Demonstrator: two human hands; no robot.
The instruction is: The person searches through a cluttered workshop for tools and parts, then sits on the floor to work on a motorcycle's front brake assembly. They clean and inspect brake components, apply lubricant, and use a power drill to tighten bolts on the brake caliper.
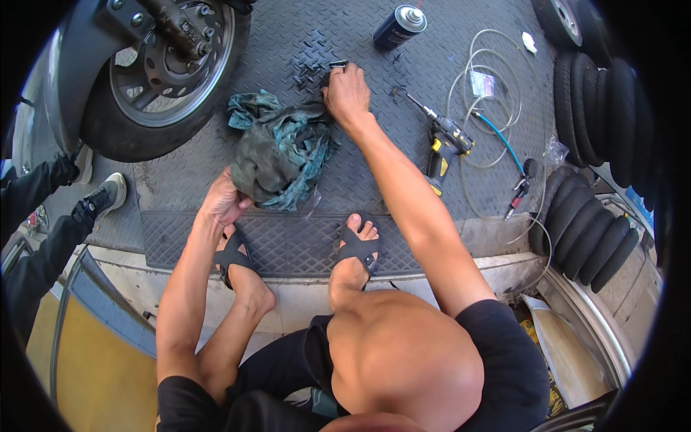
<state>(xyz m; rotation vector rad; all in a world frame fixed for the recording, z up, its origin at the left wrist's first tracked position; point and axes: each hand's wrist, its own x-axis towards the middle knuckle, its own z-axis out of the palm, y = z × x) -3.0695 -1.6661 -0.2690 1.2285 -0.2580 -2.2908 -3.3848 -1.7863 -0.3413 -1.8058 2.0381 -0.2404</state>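
Observation:
My left hand (230, 194) grips the lower left of a crumpled teal and grimy dark rag (281, 155), held above the metal tread-plate floor (295, 50). Just beyond the rag, my right hand (348, 93) is closed on a small dark object with a shiny edge (337, 66), too hidden to name. A dark spray can (392, 32) stands beyond that hand. To its right lies a yellow and black cordless drill (450, 144) with a long bit fitted. A motorbike's front wheel (165, 108) is left of the rag.
Clear hose coils (489, 72) with a gauge fitting (522, 187) lie at right, beside a small packet (482, 84). Several tyres (590, 108) are stacked along the right edge. My sandalled feet (358, 245) rest on a step edge. Another person's dark-trousered legs (50, 255) are at far left.

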